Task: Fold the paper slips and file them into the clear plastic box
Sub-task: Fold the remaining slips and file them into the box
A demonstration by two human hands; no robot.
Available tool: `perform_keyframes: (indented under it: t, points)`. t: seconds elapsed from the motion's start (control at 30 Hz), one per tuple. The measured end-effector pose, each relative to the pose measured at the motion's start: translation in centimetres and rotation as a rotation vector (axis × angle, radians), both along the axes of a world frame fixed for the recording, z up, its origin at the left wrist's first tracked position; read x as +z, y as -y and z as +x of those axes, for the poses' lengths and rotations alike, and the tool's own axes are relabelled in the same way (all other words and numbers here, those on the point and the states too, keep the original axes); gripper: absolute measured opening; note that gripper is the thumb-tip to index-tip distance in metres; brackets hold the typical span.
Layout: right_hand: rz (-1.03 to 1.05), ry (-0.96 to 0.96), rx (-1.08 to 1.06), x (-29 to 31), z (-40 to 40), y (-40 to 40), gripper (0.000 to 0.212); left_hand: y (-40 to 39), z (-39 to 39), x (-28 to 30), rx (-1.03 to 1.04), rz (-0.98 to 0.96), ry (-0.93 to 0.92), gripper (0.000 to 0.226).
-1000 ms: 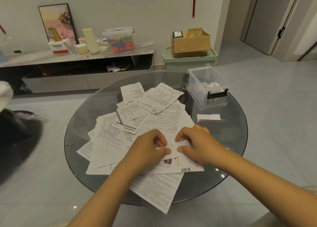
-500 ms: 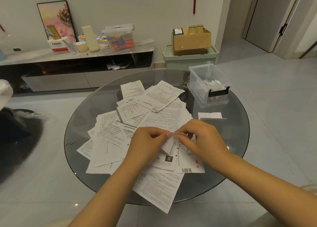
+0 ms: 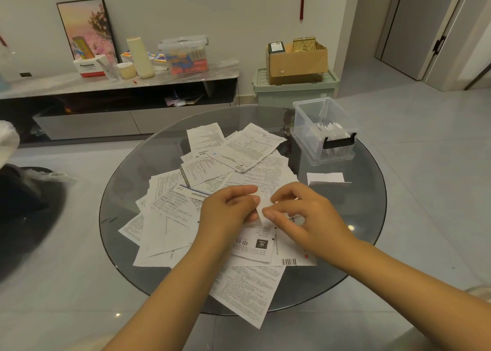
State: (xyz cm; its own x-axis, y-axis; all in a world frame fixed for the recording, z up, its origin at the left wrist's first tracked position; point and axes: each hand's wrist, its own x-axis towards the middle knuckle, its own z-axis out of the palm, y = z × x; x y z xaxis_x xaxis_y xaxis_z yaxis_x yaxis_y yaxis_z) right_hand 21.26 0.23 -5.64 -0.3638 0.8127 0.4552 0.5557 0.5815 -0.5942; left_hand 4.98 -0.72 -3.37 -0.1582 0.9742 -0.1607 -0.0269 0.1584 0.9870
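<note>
A heap of printed paper slips [image 3: 210,191] covers the middle of a round glass table [image 3: 127,191]. Above the heap, my left hand [image 3: 228,212] and my right hand [image 3: 303,215] pinch one small white slip [image 3: 263,208] between them, thumbs and forefingers on its edges; the slip is folded and lifted off the heap. The clear plastic box [image 3: 318,117] stands open at the table's far right, with several folded slips upright inside near its black handle [image 3: 338,140]. One folded slip [image 3: 325,177] lies alone on the glass in front of the box.
Behind the table a low cabinet [image 3: 79,85] carries a framed picture, a lidded plastic tub and small items. A green bin [image 3: 295,90] with a cardboard box [image 3: 297,61] on it stands by the wall. A dark chair [image 3: 18,199] is at the left.
The slip was pressed flat on the heap a second ago. Both hands have since lifted it and drawn their fingertips together on it, moving slightly up and away from me.
</note>
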Motion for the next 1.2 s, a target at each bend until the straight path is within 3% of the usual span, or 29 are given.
perform_keyframes:
  t: [0.07,0.17,0.27,0.43,0.53,1.03,1.2]
  points:
    - [-0.063,-0.083,-0.045,0.4,0.1,0.0,0.010,0.0,0.3,0.2,0.002,0.046,-0.004,0.020]
    - [-0.255,-0.252,-0.107,0.9,0.4,-0.2,0.027,0.0,0.9,0.4,-0.019,0.093,-0.017,0.021]
    - [-0.415,-0.359,-0.128,1.5,0.9,-0.5,0.029,-0.2,1.9,0.5,-0.057,0.110,-0.019,0.021]
    - [-0.193,-0.059,-0.330,2.4,3.3,-1.3,0.011,-0.7,3.2,0.3,-0.088,0.119,-0.152,0.016]
    - [-0.052,0.088,-0.426,2.4,4.6,-2.0,0.015,-0.9,3.7,0.2,-0.099,0.092,-0.202,0.015]
    - [-0.071,0.175,-0.505,1.1,5.4,-5.6,0.020,-0.9,3.3,0.2,-0.087,0.053,-0.194,0.021]
    - [-0.087,0.293,-0.504,1.6,5.8,-6.2,0.021,-1.0,2.9,0.2,-0.089,0.054,-0.197,0.023]
